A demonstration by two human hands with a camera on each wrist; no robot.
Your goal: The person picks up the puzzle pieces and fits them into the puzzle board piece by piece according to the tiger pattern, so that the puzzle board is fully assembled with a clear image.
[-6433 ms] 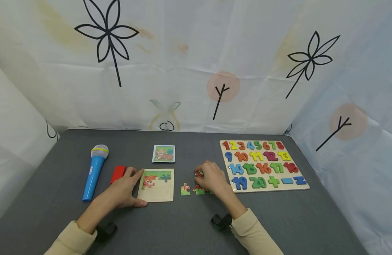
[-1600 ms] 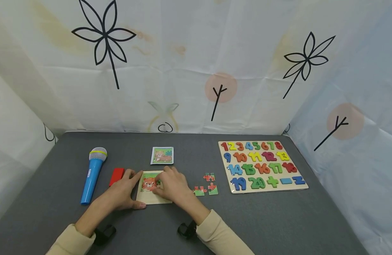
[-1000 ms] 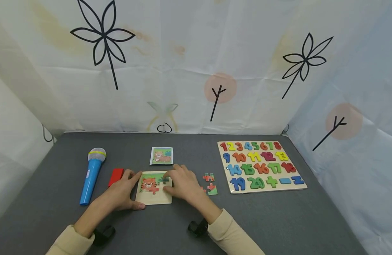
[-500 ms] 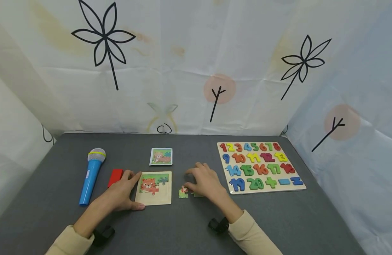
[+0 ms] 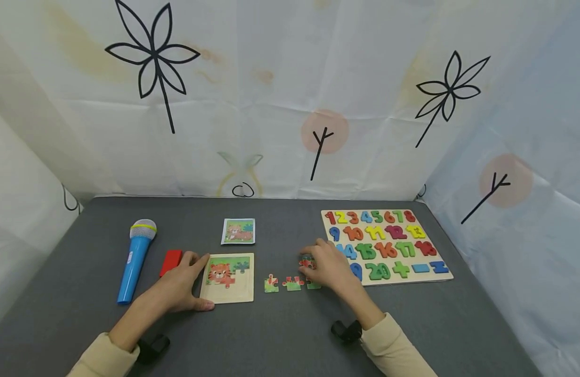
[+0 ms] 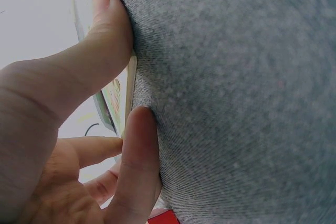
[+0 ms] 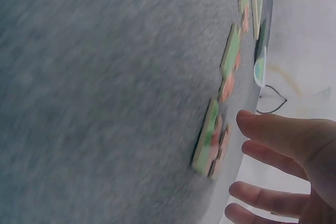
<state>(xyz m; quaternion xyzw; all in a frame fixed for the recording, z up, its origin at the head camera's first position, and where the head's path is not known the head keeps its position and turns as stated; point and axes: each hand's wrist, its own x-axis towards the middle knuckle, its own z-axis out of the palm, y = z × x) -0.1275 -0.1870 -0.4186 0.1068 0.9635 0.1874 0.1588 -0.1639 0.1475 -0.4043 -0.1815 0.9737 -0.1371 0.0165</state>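
In the head view, my left hand point(image 5: 180, 288) holds the left side of a square wooden puzzle board point(image 5: 224, 293), thumb at the near edge and fingertips by the far left corner. A tiger face and greenery fill its upper part; bare wood shows below and at right. My right hand point(image 5: 330, 266) hovers over loose jigsaw pieces, thumb and fingers spread apart. Under its fingertips lies a red piece point(image 5: 307, 261). Near it are a partly covered green piece point(image 5: 313, 285), a middle piece point(image 5: 293, 284) and a left piece point(image 5: 271, 284). The right wrist view shows nothing between the fingers point(image 7: 268, 127).
A picture card point(image 5: 238, 231) lies behind the board. Left of my left hand are a red block point(image 5: 171, 259) and a blue toy microphone point(image 5: 137, 256). A wooden number board point(image 5: 412, 278) lies at right, its near left corner overlapped by my right hand.
A tiger piece has been added to the board since the earliest frame. My right hand has left the board and moved right, over the loose pieces. My left hand has stayed put.
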